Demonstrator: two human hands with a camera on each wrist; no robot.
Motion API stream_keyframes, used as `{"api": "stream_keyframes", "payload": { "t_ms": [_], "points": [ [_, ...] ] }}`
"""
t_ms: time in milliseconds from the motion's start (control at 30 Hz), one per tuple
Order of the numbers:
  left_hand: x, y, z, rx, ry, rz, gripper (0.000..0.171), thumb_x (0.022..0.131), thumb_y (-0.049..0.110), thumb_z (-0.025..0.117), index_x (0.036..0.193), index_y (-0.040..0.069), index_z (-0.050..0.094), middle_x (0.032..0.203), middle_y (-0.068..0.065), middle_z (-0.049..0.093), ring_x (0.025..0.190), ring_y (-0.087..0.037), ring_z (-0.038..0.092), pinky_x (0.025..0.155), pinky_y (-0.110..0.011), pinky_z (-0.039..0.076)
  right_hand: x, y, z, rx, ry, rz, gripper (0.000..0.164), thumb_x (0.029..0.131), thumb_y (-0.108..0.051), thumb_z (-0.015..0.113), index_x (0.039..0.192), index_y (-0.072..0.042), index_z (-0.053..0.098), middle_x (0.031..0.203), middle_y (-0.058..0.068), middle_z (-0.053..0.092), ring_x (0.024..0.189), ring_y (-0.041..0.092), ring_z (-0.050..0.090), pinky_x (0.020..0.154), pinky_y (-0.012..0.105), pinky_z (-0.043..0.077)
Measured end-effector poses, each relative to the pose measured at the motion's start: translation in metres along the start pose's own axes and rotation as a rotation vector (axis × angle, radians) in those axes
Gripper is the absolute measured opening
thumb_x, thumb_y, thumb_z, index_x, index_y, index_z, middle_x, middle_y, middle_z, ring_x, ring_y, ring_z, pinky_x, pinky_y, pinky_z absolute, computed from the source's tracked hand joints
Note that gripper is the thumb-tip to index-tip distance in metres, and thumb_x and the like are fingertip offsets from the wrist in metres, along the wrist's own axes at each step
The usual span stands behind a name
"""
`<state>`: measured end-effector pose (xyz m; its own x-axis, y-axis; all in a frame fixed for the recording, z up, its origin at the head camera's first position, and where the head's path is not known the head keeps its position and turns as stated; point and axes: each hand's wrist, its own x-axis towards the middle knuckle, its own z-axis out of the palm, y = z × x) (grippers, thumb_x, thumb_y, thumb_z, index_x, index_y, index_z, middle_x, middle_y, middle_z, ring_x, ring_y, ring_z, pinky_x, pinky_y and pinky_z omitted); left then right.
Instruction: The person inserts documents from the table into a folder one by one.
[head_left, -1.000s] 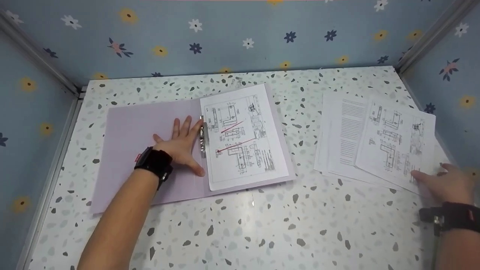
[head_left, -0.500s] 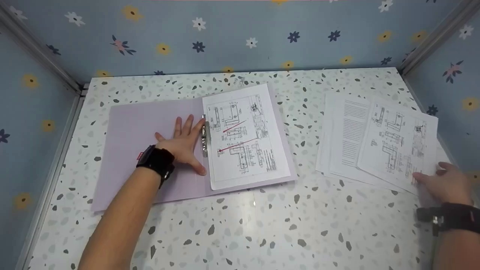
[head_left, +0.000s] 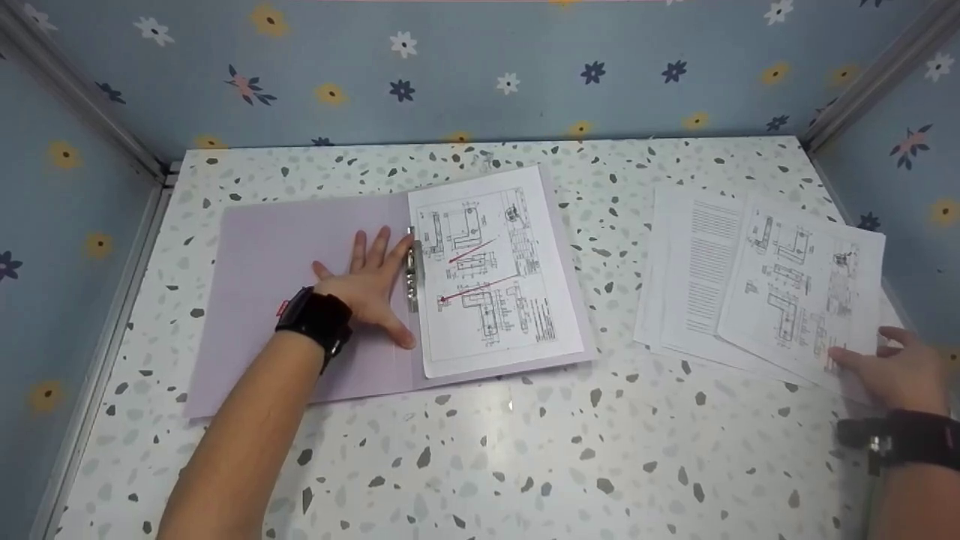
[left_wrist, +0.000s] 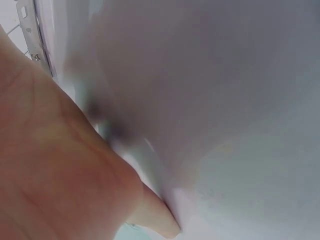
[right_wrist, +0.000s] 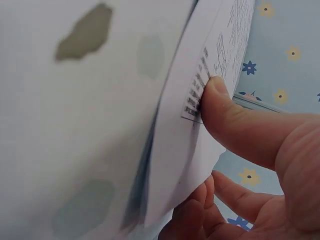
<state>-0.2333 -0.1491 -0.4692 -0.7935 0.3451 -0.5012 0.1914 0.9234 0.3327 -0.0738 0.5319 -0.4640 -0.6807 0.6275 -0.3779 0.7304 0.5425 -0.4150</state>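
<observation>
My left hand (head_left: 364, 292) rests with spread fingers on the inner cover of an open lilac folder (head_left: 262, 255), beside its metal ring clip (head_left: 412, 281). In the left wrist view the palm (left_wrist: 55, 160) lies close above the blurred folder surface. A drawing sheet (head_left: 491, 322) with two red lines lies in the folder's right side. On the right, my right hand (head_left: 904, 371) pinches the near corner of a loose drawing sheet (head_left: 784, 259). In the right wrist view the thumb (right_wrist: 232, 120) presses on its printed face, with curled fingers below the paper edge.
Several more white sheets (head_left: 705, 262), one with lines of text, lie fanned under the drawing at the right. The speckled table (head_left: 525, 465) is bounded by floral blue panels (head_left: 450, 67) at the back and both sides.
The head view has shifted slightly, so everything appears a little farther right. Both hands keep their places, the left on the folder and the right at the sheet's corner.
</observation>
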Motion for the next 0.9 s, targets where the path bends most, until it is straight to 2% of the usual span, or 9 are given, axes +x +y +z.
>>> {"api": "stream_keyframes", "payload": {
  "t_ms": [233,467,633,733,900],
  "points": [
    [0.002,0.000,0.001,0.013,0.002,-0.004,0.162,0.037,0.075,0.086,0.155,0.041,-0.020,0.161,-0.006,-0.030,0.143,-0.039,-0.031,0.082,-0.089,-0.014,-0.005,-0.002,0.003,-0.057,0.023,-0.002,0.094,0.090,-0.044,0.069,0.154,0.005,0.021,0.149,0.039,0.030,0.130,0.056,0.036,0.096,0.062,0.041],
    [0.002,-0.001,0.002,0.014,0.006,-0.003,0.162,0.037,0.076,0.085,0.155,0.041,-0.020,0.162,-0.006,-0.030,0.144,-0.038,-0.031,0.083,-0.089,-0.013,-0.007,-0.006,0.005,-0.003,0.053,0.007,0.093,0.089,-0.036,0.072,0.156,0.002,0.019,0.153,0.036,0.026,0.133,0.056,0.034,0.100,0.065,0.039],
    [0.003,-0.001,0.002,0.016,0.006,0.000,0.162,0.037,0.077,0.085,0.155,0.041,-0.020,0.162,-0.006,-0.030,0.144,-0.039,-0.031,0.083,-0.089,-0.013,-0.003,-0.002,0.005,0.000,0.074,0.022,0.094,0.088,-0.036,0.073,0.154,0.005,0.021,0.149,0.037,0.032,0.128,0.053,0.040,0.088,0.058,0.045],
    [0.003,-0.001,0.002,0.014,0.006,0.000,0.162,0.037,0.076,0.085,0.155,0.041,-0.020,0.162,-0.006,-0.030,0.144,-0.039,-0.031,0.083,-0.089,-0.013,-0.002,0.001,0.003,0.000,0.057,0.017,0.097,0.088,-0.040,0.073,0.153,0.008,0.019,0.146,0.039,0.034,0.124,0.052,0.042,0.081,0.053,0.045],
    [0.003,-0.001,0.002,0.006,0.005,-0.004,0.162,0.037,0.075,0.086,0.155,0.041,-0.019,0.162,-0.005,-0.030,0.143,-0.038,-0.032,0.083,-0.089,-0.014,0.000,0.006,0.003,0.001,0.040,-0.006,0.098,0.089,-0.045,0.071,0.153,0.009,0.020,0.147,0.040,0.033,0.123,0.053,0.043,0.080,0.051,0.045]
  ]
}}
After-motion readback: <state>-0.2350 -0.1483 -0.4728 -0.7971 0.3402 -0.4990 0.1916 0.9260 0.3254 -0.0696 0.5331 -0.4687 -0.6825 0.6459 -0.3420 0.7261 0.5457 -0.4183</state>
